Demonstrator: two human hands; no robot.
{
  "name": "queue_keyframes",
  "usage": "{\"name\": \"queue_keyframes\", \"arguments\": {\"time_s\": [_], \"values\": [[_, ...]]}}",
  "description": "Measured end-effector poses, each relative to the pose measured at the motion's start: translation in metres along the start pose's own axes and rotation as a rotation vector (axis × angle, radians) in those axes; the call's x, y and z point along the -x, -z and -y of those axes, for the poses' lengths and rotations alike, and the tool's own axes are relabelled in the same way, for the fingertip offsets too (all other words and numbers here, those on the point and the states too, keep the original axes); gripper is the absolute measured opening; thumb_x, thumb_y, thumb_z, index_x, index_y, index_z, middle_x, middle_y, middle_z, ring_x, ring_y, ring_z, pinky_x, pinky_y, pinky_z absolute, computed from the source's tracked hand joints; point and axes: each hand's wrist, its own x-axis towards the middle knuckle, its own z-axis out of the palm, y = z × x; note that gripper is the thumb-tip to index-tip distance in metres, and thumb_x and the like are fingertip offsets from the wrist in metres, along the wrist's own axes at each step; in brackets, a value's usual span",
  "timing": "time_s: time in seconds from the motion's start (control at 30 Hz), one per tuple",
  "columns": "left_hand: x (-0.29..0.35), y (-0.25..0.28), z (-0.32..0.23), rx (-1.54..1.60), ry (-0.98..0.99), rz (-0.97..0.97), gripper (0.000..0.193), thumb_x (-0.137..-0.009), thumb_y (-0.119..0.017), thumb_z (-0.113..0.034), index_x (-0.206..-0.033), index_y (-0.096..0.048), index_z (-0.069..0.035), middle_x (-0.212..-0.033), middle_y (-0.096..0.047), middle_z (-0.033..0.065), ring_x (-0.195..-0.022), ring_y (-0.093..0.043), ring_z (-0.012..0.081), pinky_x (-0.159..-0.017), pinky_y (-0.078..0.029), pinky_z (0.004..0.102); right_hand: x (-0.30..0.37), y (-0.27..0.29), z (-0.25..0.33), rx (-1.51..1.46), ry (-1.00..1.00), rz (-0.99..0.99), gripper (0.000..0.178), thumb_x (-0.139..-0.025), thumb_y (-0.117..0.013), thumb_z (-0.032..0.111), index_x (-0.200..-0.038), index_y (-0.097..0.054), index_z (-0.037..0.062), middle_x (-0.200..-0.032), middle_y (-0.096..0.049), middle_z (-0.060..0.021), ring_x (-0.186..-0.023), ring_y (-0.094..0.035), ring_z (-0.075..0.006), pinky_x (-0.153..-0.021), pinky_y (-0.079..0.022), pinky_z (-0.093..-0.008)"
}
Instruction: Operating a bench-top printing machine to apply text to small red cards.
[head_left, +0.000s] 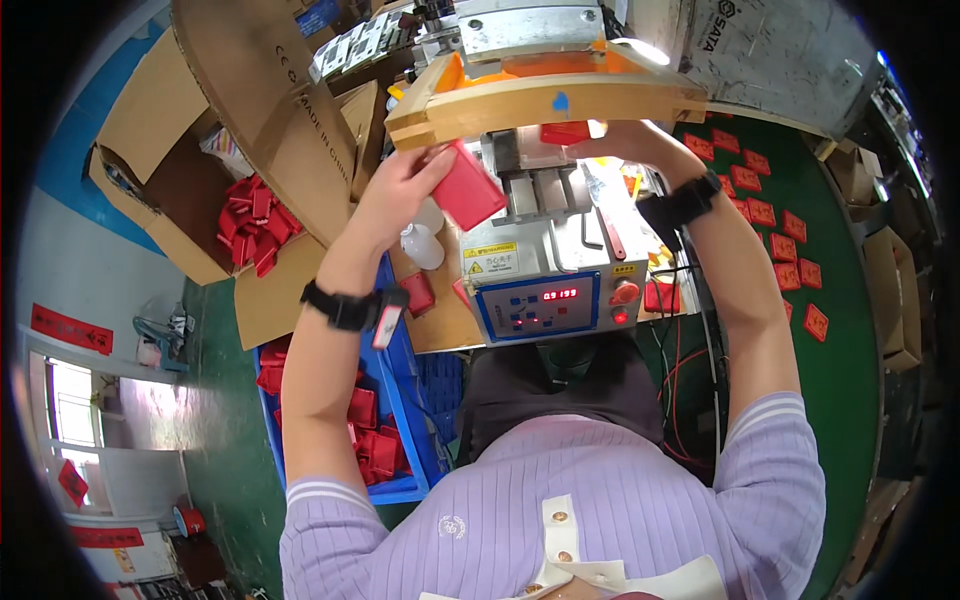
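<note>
My left hand (pixel 408 190) is closed on the edge of a flat red plastic case (pixel 469 187), held tilted in front of the machine's left side. My right hand (pixel 612 139) reaches beneath the front bar of a wooden screen-printing frame (pixel 560 103), its fingertips at a second red case (pixel 565 132) on the fixture. The frame partly covers those fingers and that case. Below both hands stands the screen-printing machine (pixel 580 240), with a lit red display on its blue control panel (pixel 537 305). Orange ink shows inside the frame.
A white plastic bottle (pixel 421 247) and a loose red case (pixel 417 294) are on the bench at left. A blue crate (pixel 405 440) and a cardboard box (pixel 150 170) hold red cases. Several printed red cases (pixel 782 248) lie on the green surface at right. A hex key (pixel 592 230) lies atop the machine.
</note>
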Motion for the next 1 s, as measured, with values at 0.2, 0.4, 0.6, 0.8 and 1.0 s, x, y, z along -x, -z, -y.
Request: {"name": "queue_keyframes", "arguments": {"time_s": [0.2, 0.4, 0.6, 0.8, 1.0], "values": [[-0.102, -0.029, 0.06, 0.05, -0.155, 0.047, 0.033, -0.088, -0.057, -0.022, -0.113, -0.055, 0.001, -0.111, -0.059, 0.0078, -0.098, -0.055, 0.0155, -0.084, -0.043, 0.0259, 0.074, 0.025, -0.014, -0.013, -0.067, -0.198, 0.081, -0.063, -0.08, 0.027, -0.131, -0.04, 0.0081, -0.128, -0.046, -0.0139, -0.117, -0.046, -0.022, -0.1, -0.037, -0.0368], [-0.131, -0.063, 0.044, -0.686, -0.242, 0.111, 0.039, -0.089, -0.053, -0.028, -0.114, -0.055, 0.002, -0.114, -0.059, 0.012, -0.104, -0.055, 0.0195, -0.089, -0.043, 0.0307, 0.154, 0.047, -0.023, -0.185, -0.156, -0.335, 0.087, -0.062, -0.076, 0.013, -0.137, -0.032, 0.0089, -0.131, -0.043, -0.0098, -0.121, -0.042, -0.0188, -0.102, -0.034, -0.0358], [-0.127, -0.063, 0.043, -1.01, -0.212, 0.388, 0.055, -0.094, -0.038, -0.041, -0.13, -0.04, 0.0, -0.134, -0.041, 0.0182, -0.123, -0.041, 0.0252, -0.103, -0.03, 0.0307, 0.195, 0.053, -0.026, -0.38, -0.267, -0.413, 0.086, -0.065, -0.075, 0.009, -0.137, -0.03, 0.006, -0.134, -0.039, -0.0073, -0.12, -0.042, -0.0163, -0.101, -0.033, -0.0308], [-0.06, -0.07, 0.013, -1.061, -0.415, 0.526, 0.046, -0.092, -0.039, -0.032, -0.127, -0.039, -0.003, -0.117, -0.046, 0.0193, -0.108, -0.046, 0.0299, -0.092, -0.037, 0.0358, 0.269, 0.063, -0.042, -0.343, -0.359, -0.519, 0.078, -0.071, -0.069, 0.006, -0.138, -0.029, 0.0058, -0.136, -0.036, -0.0089, -0.125, -0.037, -0.0191, -0.103, -0.03, -0.0306], [0.095, -0.085, -0.004, -0.715, -0.723, 0.597, 0.042, -0.092, -0.036, -0.032, -0.121, -0.049, -0.003, -0.116, -0.055, 0.0166, -0.115, -0.047, 0.0341, -0.097, -0.036, 0.0452, 0.397, 0.069, -0.06, -0.151, -0.68, -0.742, 0.074, -0.075, -0.07, 0.015, -0.136, -0.031, 0.0014, -0.137, -0.036, -0.0117, -0.127, -0.034, -0.021, -0.104, -0.028, -0.0333]]}}
